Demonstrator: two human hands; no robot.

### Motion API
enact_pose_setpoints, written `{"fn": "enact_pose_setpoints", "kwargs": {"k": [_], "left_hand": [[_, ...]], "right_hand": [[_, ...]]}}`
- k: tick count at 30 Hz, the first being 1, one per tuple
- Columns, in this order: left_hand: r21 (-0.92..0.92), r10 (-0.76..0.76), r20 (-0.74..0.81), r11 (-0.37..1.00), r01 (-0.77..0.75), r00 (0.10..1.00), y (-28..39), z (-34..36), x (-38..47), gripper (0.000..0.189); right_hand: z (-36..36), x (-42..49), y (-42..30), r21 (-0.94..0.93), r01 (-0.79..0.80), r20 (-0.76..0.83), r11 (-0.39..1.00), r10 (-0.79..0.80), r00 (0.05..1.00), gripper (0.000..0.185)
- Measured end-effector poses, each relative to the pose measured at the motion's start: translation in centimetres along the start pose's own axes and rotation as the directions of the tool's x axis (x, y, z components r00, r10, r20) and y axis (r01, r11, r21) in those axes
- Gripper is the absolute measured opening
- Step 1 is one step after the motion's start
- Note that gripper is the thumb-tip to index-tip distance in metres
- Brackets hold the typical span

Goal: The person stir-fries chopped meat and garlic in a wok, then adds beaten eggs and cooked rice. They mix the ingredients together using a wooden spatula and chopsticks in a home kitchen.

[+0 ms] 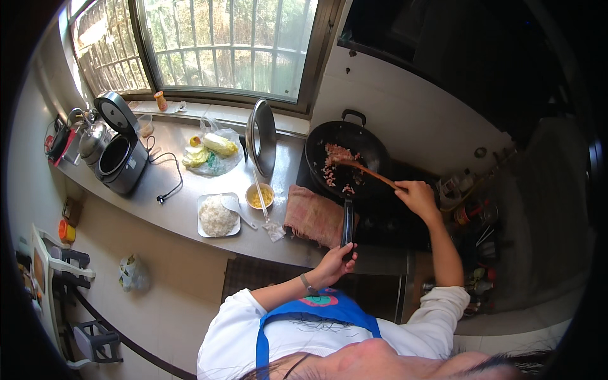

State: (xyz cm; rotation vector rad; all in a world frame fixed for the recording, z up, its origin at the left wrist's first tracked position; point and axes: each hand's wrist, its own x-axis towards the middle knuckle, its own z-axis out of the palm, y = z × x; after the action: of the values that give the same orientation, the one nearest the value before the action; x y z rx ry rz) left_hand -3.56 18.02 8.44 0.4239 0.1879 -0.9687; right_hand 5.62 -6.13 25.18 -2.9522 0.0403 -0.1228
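Note:
A black wok (375, 161) stands on the dark stove, with pinkish minced meat (339, 154) gathered mostly in its left half. My left hand (339, 261) grips the wok's long black handle (348, 223). In my right hand (418, 197) is the end of a wooden spatula (373, 175), whose head touches the meat. Beneath and left of the handle lies a folded reddish cloth (313, 213). On the steel counter are a bowl of chopped yellow food (266, 196), with chopsticks (260, 190) across it, and a square plate of white rice (217, 216) with a white rice paddle (237, 211).
An upright metal lid (268, 137) stands near the wok. Further left are cabbage (221, 144) on a plastic bag, an open rice cooker (123, 161), its loose cord (176, 164) and a steel kettle (95, 140). Bottles (451, 187) and jars stand right of the stove.

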Motion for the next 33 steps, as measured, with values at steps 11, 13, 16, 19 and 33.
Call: {"fn": "enact_pose_setpoints", "kwargs": {"k": [11,13,16,19,33], "left_hand": [[0.031,0.01,-0.007,0.999,-0.01,1.0,0.0,-0.1,-0.2,0.016],[0.013,0.004,-0.014,1.0,-0.004,1.0,-0.1,0.0,-0.1,0.016],[0.0,-0.003,-0.004,1.0,0.003,1.0,0.0,0.1,-0.1,0.018],[-0.016,-0.012,0.0,1.0,0.012,1.0,0.1,0.2,-0.2,0.02],[0.079,0.007,0.058,0.997,-0.011,0.998,0.0,-0.3,-0.6,0.024]], "right_hand": [[3.9,1.2,-0.9,0.081,0.102,-0.005,0.992,-0.102,0.995,0.032],[1.1,-0.8,-0.2,0.025,0.092,0.09,0.995,-0.094,0.992,0.033],[-3.6,-3.3,-0.3,-0.136,0.136,0.113,0.981,-0.121,0.986,0.032],[-7.4,-5.3,-0.3,-0.097,0.109,0.136,0.989,-0.095,0.986,0.03],[3.5,3.3,0.8,0.087,-0.096,-0.075,0.992,0.103,0.992,0.031]]}}
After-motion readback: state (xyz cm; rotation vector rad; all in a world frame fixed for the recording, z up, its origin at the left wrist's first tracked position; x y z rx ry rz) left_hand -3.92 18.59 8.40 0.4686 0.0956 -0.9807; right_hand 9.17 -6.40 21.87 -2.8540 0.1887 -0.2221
